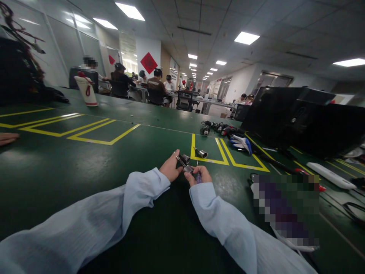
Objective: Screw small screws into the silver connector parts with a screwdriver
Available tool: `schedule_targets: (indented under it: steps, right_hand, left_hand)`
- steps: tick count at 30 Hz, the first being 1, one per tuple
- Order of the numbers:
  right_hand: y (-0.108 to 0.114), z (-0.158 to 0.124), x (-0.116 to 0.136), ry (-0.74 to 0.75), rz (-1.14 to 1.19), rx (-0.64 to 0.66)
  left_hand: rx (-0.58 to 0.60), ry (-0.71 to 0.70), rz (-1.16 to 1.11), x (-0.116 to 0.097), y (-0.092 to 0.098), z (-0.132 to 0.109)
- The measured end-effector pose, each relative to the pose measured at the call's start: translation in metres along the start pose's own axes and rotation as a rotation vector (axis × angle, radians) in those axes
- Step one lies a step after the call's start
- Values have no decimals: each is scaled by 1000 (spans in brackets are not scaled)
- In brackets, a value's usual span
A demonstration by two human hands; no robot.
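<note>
Just in front of me, my left hand (171,166) is closed round a shiny metal cylinder with a thin shank (187,168). A second, darker metal cylinder (185,158) sits right behind it, close to my fingertips; whether I hold that one too, I cannot tell. My right hand (202,175) pinches a small screwdriver (199,176) by its purple see-through handle, its thin shaft pointing up beside the cylinder. Past my hands, a similar metal cylinder with a shank (202,153) lies on the green table (159,137) inside a yellow taped outline.
Black cables and metal parts (216,127) lie at the right back near a white-and-blue glove (241,144). Large black monitors (285,114) and a blurred-out device (285,213) occupy the right. A paper cup (86,91) stands at left. Another person's hand (8,138) rests at the left edge.
</note>
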State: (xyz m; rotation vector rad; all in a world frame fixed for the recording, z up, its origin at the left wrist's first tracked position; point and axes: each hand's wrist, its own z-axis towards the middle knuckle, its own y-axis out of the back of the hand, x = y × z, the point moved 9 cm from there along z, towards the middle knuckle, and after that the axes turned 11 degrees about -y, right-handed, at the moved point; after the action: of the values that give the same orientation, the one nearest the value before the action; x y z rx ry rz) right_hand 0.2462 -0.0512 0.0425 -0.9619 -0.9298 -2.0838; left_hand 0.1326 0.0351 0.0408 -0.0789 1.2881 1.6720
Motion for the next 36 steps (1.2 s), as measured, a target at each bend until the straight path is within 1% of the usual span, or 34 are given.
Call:
schedule_targets:
  steps: [2,3,4,5,6,8,9,10,11,12,14,18,22,25,27,30,33,36]
  right_hand:
    - [-3,-5,-9,-106,92,27]
    - [-4,-8,-13,-158,126,35]
    - [-5,-11,-14,-188,149,53]
    - [-7,-13,-14,-206,166,74]
    - [-9,-16,-13,-218,178,96]
    - [-11,-21,-10,-244,176,140]
    - [-13,-24,-10,-262,167,164]
    - [-14,-26,-9,-279,161,191]
    - [-16,-28,-9,-294,157,218]
    - [-18,-31,-8,-302,156,243]
    - [-20,-34,-4,-299,161,293]
    - [-24,-37,3,-277,134,363]
    - [-25,-37,10,-218,141,385]
    - [-25,-34,8,-207,154,375]
    - [-20,-28,5,-223,199,335]
    - [-5,-12,-2,-217,245,218]
    - [12,6,-12,-219,267,110]
    - [24,20,-25,-218,265,33]
  left_hand:
    - [-76,38,-11,4,10,-8]
    - [-116,32,-7,2,17,-13]
    - [-150,0,6,-4,25,-20]
    - [-152,-73,34,-16,30,-27]
    - [-108,-178,80,-32,31,-35]
    - [29,-395,155,-65,27,-55]
    - [82,-476,174,-78,25,-66]
    - [139,-529,182,-86,21,-76]
    - [180,-547,187,-91,19,-83]
    - [210,-543,189,-92,17,-87]
    - [263,-503,189,-87,13,-90]
    - [369,-469,227,-76,5,-84]
    - [385,-478,321,-77,4,-81]
    - [388,-490,389,-78,5,-79]
    - [400,-489,428,-75,6,-77]
    - [419,-520,497,-72,9,-73]
    - [417,-621,604,-77,15,-72]
    - [396,-726,701,-85,21,-74]
